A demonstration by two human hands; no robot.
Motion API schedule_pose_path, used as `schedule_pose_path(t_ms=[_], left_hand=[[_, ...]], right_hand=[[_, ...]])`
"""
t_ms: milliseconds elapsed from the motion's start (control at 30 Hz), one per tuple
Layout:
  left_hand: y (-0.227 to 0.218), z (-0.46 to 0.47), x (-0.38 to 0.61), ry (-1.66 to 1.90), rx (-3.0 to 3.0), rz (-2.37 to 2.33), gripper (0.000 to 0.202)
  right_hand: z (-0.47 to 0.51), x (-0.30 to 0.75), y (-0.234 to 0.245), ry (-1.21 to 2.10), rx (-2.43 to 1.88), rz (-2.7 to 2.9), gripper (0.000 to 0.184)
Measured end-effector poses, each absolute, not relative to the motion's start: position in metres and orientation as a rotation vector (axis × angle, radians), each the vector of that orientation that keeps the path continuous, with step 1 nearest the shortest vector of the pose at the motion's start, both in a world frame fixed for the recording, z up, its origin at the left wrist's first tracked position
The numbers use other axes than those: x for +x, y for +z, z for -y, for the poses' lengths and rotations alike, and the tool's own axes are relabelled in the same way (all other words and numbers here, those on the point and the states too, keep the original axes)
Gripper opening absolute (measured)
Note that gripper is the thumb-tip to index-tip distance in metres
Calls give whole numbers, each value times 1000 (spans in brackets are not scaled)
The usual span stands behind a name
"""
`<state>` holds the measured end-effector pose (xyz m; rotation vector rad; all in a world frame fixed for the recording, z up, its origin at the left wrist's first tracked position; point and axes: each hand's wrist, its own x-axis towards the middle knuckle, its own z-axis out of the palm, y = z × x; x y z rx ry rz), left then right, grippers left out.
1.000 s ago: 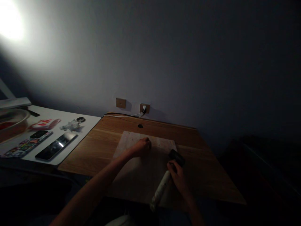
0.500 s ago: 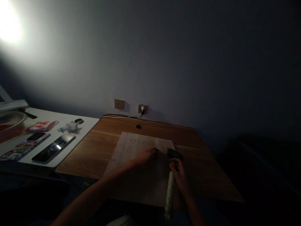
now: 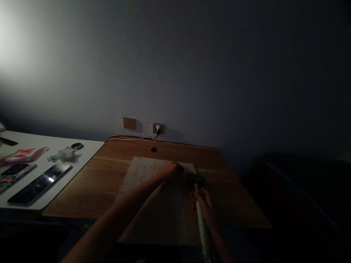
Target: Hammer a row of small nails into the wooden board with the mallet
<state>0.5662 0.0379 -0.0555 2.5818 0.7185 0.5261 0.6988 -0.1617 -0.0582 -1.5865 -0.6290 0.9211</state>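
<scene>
In the head view my right hand (image 3: 204,202) is wrapped round the pale handle of a mallet (image 3: 202,226), close below its dark head (image 3: 195,179). The mallet's head is over the right side of a flat wooden board (image 3: 161,215). My left hand (image 3: 172,171) rests near the far edge of the board, fingers pinched together; what they hold is hidden in shadow. Left of these fingers, a row of small upright specks (image 3: 149,167) shows on the board, too small to name surely.
The board lies on a brown wooden table (image 3: 101,182) against the wall. A wall socket (image 3: 158,128) has a white plug and cable. At left, a white table (image 3: 90,146) bears a phone (image 3: 40,184), crumpled plastic (image 3: 65,155) and a red-and-white packet (image 3: 26,154).
The view has turned slightly right. My left hand has shifted towards the board's far edge, still pinched. The mallet has tilted in my right hand, and its handle now points more towards the lower right.
</scene>
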Motion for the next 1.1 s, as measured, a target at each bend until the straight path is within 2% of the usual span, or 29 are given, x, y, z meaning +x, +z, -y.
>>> schedule_pose_path(t_ms=[267, 467, 667, 1100], left_hand=[[-64, -40, 573, 604, 2318, -792, 32], [-62, -36, 570, 655, 2400, -772, 32], [-67, -37, 572, 698, 2287, -768, 32], [-61, -31, 572, 650, 2273, -772, 29]], right_hand=[[165, 703, -55, 1019, -1629, 579, 63], [164, 702, -59, 1005, -1630, 552, 63], [166, 703, -60, 999, -1633, 597, 54], [165, 698, -57, 987, -1613, 540, 65]])
